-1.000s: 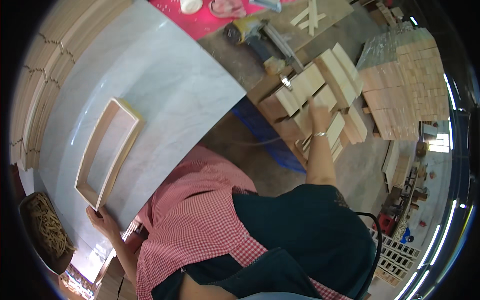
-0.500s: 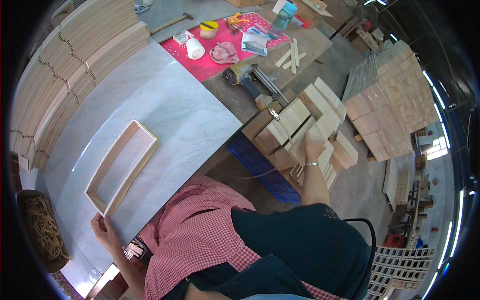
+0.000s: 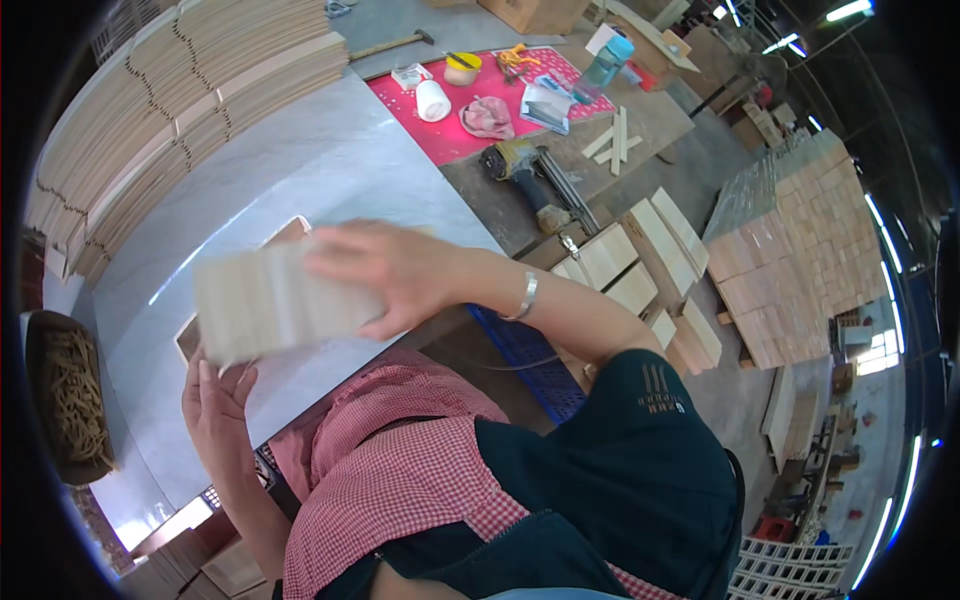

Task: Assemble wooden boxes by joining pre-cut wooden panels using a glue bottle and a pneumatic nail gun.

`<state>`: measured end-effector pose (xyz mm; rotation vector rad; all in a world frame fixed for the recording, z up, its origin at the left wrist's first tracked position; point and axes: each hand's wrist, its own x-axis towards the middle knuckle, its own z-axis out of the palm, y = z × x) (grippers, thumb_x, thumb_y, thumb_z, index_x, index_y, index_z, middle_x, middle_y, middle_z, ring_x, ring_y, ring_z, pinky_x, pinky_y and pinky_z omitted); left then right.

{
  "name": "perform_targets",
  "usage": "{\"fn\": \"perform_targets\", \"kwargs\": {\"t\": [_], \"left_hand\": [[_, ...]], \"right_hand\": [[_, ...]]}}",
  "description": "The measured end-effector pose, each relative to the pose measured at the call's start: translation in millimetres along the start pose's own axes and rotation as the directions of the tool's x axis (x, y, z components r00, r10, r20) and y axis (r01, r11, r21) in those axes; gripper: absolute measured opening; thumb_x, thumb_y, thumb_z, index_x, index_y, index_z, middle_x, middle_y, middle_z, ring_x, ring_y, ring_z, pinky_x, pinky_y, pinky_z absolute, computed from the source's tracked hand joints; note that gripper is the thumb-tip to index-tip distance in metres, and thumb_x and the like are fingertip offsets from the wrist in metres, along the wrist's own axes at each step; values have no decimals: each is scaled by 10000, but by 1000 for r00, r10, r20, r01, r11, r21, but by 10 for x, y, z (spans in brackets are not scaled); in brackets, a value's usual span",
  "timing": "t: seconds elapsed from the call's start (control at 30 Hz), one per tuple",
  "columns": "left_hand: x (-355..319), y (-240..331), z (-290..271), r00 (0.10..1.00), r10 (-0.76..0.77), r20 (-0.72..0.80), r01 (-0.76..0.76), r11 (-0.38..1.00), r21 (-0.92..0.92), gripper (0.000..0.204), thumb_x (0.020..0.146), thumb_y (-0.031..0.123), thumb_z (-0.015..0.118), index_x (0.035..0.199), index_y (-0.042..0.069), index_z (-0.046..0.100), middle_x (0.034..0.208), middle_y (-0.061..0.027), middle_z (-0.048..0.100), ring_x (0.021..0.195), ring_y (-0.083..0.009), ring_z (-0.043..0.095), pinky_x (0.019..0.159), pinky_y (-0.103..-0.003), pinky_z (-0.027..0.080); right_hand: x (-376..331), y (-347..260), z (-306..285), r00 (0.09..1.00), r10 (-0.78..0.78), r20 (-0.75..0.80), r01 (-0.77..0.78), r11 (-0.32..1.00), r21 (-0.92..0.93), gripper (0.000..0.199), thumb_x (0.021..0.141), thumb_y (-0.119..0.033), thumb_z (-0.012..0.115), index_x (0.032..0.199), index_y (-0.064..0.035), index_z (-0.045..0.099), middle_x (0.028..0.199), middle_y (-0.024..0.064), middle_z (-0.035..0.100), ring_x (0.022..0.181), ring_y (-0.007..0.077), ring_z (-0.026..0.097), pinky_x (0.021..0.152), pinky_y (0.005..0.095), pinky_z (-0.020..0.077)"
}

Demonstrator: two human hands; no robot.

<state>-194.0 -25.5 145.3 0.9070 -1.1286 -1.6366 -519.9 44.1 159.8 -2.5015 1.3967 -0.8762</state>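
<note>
My right hand (image 3: pixel 385 270) reaches across the table and grips a pale rectangular wooden board (image 3: pixel 265 305), blurred by motion. The board hangs over a narrow four-sided wooden frame (image 3: pixel 290 231) lying on the grey marbled tabletop (image 3: pixel 380 165); only the frame's far end and a bit of its left side show. At the frame's near corner my left hand (image 3: pixel 218 410) has its thumb and fingers round the edge, just below the board. The exact contact is partly hidden by the board.
Stacked wooden strips (image 3: pixel 180 120) line the table's far left. A bin of wood scraps (image 3: pixel 75 400) stands at the left. To the right are a nail gun (image 3: pixel 525 180), cut boards (image 3: pixel 650 250) over a blue crate (image 3: pixel 530 370), and a pink cloth (image 3: pixel 440 140) holding small items.
My right hand has left the pile of boards at the right and swung left with a wooden board, which now covers most of the frame. My left hand stays at the frame's near corner.
</note>
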Motion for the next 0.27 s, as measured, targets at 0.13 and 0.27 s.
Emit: {"fn": "perform_targets", "kwargs": {"t": [0.13,0.27], "left_hand": [[20,-277,-801,975,-177,138,205,952,-227,339,1038,77,552,1343,-68,523,1228,-192,643,1166,-246,641,982,-297,525],[-156,-264,-1083,975,-159,-153,118,963,-244,393,1038,94,565,1379,-86,488,1270,-213,610,1183,-269,640,985,-283,544]], "right_hand": [[349,45,224,993,-112,48,114,993,-40,772,658,-331,856,1318,-55,566,1417,169,481,1214,369,536,1060,450,424],[434,156,220,966,24,256,37,972,-233,797,644,-396,870,1316,-92,568,1427,159,473,1242,363,523,1080,457,404]]}}
